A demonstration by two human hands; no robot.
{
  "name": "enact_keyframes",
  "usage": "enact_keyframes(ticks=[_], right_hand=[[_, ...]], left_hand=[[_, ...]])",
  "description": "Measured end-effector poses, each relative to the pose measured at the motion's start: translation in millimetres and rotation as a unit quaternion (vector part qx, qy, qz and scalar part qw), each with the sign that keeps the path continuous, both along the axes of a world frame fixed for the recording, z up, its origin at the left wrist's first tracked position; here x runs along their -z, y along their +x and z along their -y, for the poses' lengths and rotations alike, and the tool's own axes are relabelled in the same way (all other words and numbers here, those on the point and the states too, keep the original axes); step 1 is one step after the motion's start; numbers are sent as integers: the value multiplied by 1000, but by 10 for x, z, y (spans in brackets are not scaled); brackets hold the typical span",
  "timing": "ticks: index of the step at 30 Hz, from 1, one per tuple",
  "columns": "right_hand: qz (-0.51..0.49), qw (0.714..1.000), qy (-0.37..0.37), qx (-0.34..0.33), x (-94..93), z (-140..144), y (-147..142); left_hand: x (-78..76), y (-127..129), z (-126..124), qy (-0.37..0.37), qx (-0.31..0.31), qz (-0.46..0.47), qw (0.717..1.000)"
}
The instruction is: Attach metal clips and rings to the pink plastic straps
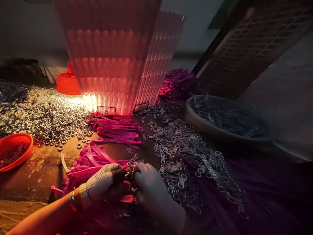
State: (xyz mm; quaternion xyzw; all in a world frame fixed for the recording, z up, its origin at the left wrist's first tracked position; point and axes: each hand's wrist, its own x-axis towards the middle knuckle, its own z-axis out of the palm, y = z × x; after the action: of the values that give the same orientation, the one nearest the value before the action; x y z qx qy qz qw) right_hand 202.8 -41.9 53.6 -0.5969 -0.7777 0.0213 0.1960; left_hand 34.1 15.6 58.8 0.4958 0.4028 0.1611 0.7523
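My left hand point(104, 182), in a pale dotted glove with dark fingertips, is closed over the pink straps near the bottom middle. Against it, my right hand point(149, 184) is bare, its fingers bent and pinched together. Small metal fittings point(133, 182) show between the two hands; my fingers hide most of them, so their exact kind is unclear. A pile of flat pink straps point(91, 158) lies under and behind my left hand. To the right of my right hand spreads a heap of metal clasps with ring ends point(182, 160).
Metal rings point(58, 112) cover the left of the table, lit by a red lamp point(66, 85). A red bowl point(30, 145) stands in front. Ahead are a second strap bundle point(117, 130) and upright ribbed clear panels point(105, 65). A pale tub point(193, 112) holds transparent pieces.
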Motion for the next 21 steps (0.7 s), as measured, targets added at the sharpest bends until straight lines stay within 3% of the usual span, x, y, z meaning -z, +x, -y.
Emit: enact_keyframes(ticks=[4,9,11,13,15,18,21], right_hand=[[-31,996,-78,20,-94,-64,-31],[-23,997,15,75,-93,-120,-152],[-84,989,-7,123,-54,-152,-160],[-205,962,-82,160,-9,-208,-94],[-301,925,-137,186,42,-292,56],[-332,902,-137,241,139,-433,383],[-324,893,-119,289,232,-534,683]], left_hand=[[13,-57,-51,63,-13,28,998],[17,19,-152,12,13,43,999],[-16,121,-250,-8,5,62,998],[-56,268,-406,12,9,55,998],[-68,464,-619,109,65,-16,992],[36,838,-1005,312,141,-154,927],[281,1224,-1345,386,149,-208,886]])
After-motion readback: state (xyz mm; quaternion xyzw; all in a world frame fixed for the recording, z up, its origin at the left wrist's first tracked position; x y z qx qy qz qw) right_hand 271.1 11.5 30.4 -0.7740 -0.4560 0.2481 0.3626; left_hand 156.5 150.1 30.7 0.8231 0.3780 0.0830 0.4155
